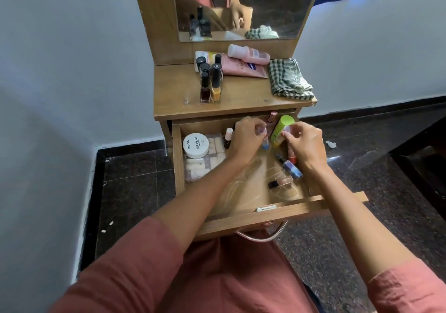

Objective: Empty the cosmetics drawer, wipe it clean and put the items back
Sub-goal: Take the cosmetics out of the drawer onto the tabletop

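Pale walls and a dark speckled floor surround a wooden counter whose drawer stands pulled out. At the drawer's 9 o'clock, one white jar sits on one clear box. At the counter's 11 o'clock stand five black-capped polish bottles. The left hand curls round one small blue-based bottle. One green bottle leans between the hands. The right hand pinches one small red-based bottle. At the drawer's 4 o'clock lie one spray bottle and one tipped-over polish bottle. One checked cloth lies at the counter's 3 o'clock.
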The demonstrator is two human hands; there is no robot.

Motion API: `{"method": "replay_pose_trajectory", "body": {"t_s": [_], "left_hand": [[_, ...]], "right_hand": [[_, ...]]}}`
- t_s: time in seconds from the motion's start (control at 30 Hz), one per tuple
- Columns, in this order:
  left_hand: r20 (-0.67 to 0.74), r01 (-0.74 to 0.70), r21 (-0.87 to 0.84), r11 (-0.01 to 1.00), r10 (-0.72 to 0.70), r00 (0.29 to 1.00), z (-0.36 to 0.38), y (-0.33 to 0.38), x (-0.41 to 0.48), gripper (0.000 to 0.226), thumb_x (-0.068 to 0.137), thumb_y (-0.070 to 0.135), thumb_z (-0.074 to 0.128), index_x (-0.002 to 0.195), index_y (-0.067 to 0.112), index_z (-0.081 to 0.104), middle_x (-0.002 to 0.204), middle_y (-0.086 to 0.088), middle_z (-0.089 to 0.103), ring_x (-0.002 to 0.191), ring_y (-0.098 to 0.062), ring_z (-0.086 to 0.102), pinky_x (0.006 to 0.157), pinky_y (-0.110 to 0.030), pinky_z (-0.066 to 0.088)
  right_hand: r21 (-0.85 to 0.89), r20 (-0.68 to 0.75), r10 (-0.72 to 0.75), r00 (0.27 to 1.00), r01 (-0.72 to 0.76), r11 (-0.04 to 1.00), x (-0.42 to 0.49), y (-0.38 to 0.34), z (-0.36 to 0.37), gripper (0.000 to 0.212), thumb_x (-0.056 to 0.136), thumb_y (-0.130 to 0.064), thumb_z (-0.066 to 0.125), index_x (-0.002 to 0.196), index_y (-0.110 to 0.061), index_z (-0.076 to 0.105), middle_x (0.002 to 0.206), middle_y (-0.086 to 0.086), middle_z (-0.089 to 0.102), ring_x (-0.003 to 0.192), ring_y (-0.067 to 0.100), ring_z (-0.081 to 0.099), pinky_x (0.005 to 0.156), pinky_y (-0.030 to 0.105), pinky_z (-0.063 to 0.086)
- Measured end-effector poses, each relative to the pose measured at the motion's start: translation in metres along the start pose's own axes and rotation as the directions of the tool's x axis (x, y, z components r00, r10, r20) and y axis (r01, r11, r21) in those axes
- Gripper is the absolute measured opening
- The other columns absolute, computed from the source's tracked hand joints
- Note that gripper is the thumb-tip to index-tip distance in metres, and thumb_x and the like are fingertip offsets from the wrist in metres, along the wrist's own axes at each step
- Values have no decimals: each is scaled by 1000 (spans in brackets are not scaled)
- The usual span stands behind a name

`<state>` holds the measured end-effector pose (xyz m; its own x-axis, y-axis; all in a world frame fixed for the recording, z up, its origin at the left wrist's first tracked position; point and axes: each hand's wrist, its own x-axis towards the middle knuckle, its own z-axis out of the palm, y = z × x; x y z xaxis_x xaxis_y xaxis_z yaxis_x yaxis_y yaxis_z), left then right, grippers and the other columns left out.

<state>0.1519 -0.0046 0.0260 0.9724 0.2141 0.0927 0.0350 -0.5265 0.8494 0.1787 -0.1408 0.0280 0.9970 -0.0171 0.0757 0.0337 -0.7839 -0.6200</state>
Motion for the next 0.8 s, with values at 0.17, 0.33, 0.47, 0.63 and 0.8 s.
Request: {"method": "replay_pose_trajectory", "body": {"t_s": [0.17, 0.33, 0.47, 0.63, 0.8], "left_hand": [[-32, -137, 21, 990, 138, 990, -32, 31, 18, 16, 82, 4, 63, 96, 0, 69, 95, -13, 69, 88, -22, 64, 81, -36, 54], [-31, -255, 152, 955, 262, 965, -66, 53, 41, 16, 83, 4, 61, 97, 2, 68, 93, -9, 68, 79, -11, 57, 71, -19, 49], [-74, -279, 225, 933, 302, 950, -93, 61, 69, 18, 85, 4, 59, 101, 3, 67, 90, 0, 61, 77, -4, 52, 60, -1, 42], [-88, -226, 325, 918, 268, 959, -109, 58, 104, 20, 82, 8, 65, 101, 5, 67, 103, -8, 67, 86, -11, 56, 81, -23, 50], [-96, -144, 434, 889, 205, 974, -107, 45, 125, 22, 82, 3, 62, 102, 7, 69, 107, -11, 67, 101, -19, 61, 88, -28, 50]], "right_hand": [[137, 24, -144, 989, 140, 981, 11, -23, -15, 21, 84, -15, 65, 100, -2, 68, 99, 14, 69, 85, 16, 60, 78, 27, 49], [114, -24, -274, 961, 275, 955, 31, -50, -23, 24, 85, -9, 64, 106, 1, 66, 99, 16, 70, 88, 20, 65, 65, 6, 42], [156, -73, -323, 944, 330, 931, 51, -75, -24, 30, 86, -12, 63, 114, -4, 62, 101, 16, 68, 92, 24, 65, 81, 23, 49], [161, -108, -392, 914, 405, 900, 77, -106, -12, 28, 84, -10, 64, 112, -4, 63, 98, 15, 68, 86, 21, 62, 69, 11, 41], [164, -93, -419, 903, 429, 888, 94, -124, 6, 27, 83, -6, 63, 110, -2, 64, 96, 16, 67, 78, 10, 52, 65, 13, 38]]}}
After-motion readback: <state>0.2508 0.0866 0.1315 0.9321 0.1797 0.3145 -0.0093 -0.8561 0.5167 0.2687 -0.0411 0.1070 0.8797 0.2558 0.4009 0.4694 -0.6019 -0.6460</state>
